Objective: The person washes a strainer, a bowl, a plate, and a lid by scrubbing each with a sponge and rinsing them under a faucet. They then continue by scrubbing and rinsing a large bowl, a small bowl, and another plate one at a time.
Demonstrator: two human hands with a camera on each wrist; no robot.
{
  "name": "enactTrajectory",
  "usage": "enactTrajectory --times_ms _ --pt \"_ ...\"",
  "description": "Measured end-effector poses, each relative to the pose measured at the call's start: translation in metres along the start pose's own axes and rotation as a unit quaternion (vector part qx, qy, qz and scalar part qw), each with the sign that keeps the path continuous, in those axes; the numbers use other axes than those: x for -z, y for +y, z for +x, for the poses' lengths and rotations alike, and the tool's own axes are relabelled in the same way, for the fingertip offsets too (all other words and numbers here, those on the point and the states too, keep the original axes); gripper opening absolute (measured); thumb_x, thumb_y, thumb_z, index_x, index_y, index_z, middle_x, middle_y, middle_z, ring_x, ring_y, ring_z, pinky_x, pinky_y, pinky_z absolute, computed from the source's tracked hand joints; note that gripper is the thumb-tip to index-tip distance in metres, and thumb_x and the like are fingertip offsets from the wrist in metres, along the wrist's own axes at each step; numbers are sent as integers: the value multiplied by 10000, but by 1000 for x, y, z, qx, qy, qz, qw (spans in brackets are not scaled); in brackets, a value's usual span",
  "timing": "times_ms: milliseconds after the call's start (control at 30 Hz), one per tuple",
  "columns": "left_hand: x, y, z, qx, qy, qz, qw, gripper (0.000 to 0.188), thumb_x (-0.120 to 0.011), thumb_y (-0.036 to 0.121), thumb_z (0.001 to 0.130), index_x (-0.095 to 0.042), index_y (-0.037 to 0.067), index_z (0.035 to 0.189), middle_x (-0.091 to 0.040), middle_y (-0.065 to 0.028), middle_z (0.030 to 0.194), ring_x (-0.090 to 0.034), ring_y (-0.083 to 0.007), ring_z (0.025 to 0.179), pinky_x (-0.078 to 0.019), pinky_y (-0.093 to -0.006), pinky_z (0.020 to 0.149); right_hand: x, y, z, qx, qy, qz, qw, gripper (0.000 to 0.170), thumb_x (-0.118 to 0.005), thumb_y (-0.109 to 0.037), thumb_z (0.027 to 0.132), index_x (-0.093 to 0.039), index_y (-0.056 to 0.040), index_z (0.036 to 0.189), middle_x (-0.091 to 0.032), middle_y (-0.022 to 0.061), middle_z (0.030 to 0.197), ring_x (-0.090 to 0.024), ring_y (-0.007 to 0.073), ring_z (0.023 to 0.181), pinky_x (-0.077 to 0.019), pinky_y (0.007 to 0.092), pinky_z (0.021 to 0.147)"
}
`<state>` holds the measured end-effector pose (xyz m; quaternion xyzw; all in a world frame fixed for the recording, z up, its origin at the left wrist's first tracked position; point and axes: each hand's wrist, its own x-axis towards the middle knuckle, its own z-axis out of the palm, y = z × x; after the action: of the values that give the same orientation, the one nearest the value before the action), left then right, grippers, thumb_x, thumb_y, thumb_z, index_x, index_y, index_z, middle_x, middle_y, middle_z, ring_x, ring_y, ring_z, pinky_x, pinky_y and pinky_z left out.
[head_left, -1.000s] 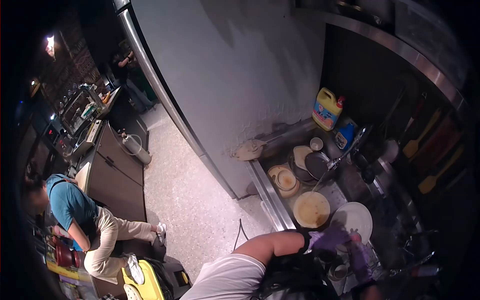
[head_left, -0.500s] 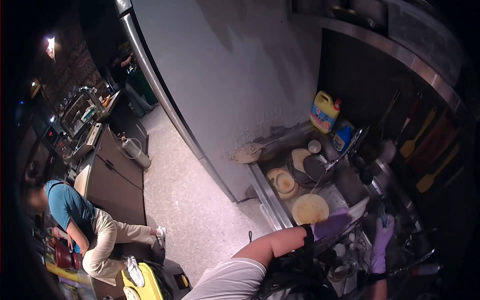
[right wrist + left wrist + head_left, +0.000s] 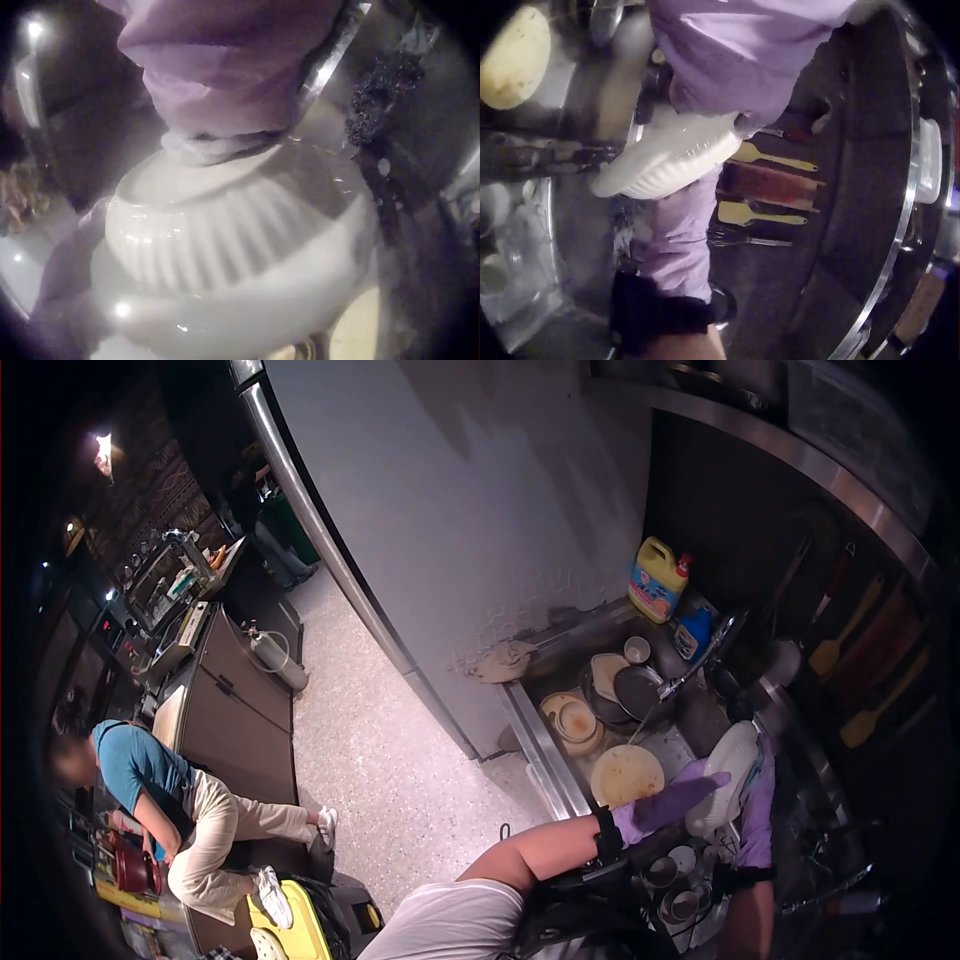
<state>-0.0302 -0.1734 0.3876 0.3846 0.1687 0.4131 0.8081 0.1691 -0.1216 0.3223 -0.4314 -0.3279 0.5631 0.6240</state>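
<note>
one white ribbed dish (image 3: 728, 775) is lifted over the sink (image 3: 533, 735), tilted between two purple-gloved hands: the left hand (image 3: 665, 805) grips its edge, thumb and fingers closed on it, while the right hand (image 3: 757, 815) lies against its outer side, its fingers too hidden to tell how far they curl or whether they hold a sponge. judging from this, the washing seems under way but far from over; this dish looks mid-scrub, and no piece can be confirmed as finished. apparently left in the sink are one stained yellowish plate (image 3: 627, 776), one stack of round dishes (image 3: 575, 722), one dark pan (image 3: 637, 692) and one white cup (image 3: 636, 650). at least three small vessels (image 3: 680, 905) sit in the nearer basin. one yellow jug (image 3: 655, 585) and one blue bottle (image 3: 692, 632) stand behind; two yellow spatulas (image 3: 739, 214) and one whisk (image 3: 761, 241) are on the wall.
</note>
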Motion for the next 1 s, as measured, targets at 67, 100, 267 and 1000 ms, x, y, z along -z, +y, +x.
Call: enactTrajectory --times_ms 67,100,267,1000 --pt "26 -36 20 -17 57 19 998 426 -504 231 899 -438 21 1264 -572 -82 1072 -550 -141 943 -446 -263 824 17 11 7 -39 36 8 999 451 -444 -305 900 -431 -47 1269 -480 124 1250 -492 240 1114 -388 323 938" --pt "45 -60 30 -18 79 27 996 424 -500 223 902 -435 23 1270 -566 -86 1092 -544 -143 966 -439 -270 846 26 18 -3 -44 52 -17 998 447 -452 -300 895 -436 -45 1262 -483 129 1244 -495 246 1109 -391 326 935" --pt "43 -35 24 127 101 -219 962 334 -545 276 893 -492 65 1146 -573 -100 1027 -579 -206 934 -488 -348 798 -6 61 -66 -14 27 -591 806 430 -488 -274 872 -462 -36 1229 -497 155 1214 -511 272 1086 -403 345 922" --pt "7 -51 51 169 136 -202 955 514 -505 383 898 -421 6 1238 -508 -148 1180 -487 -250 1103 -386 -384 964 -42 -14 -83 354 39 -678 643 418 -528 -156 755 -500 -58 1160 -475 129 1223 -438 296 1153 -334 394 987"
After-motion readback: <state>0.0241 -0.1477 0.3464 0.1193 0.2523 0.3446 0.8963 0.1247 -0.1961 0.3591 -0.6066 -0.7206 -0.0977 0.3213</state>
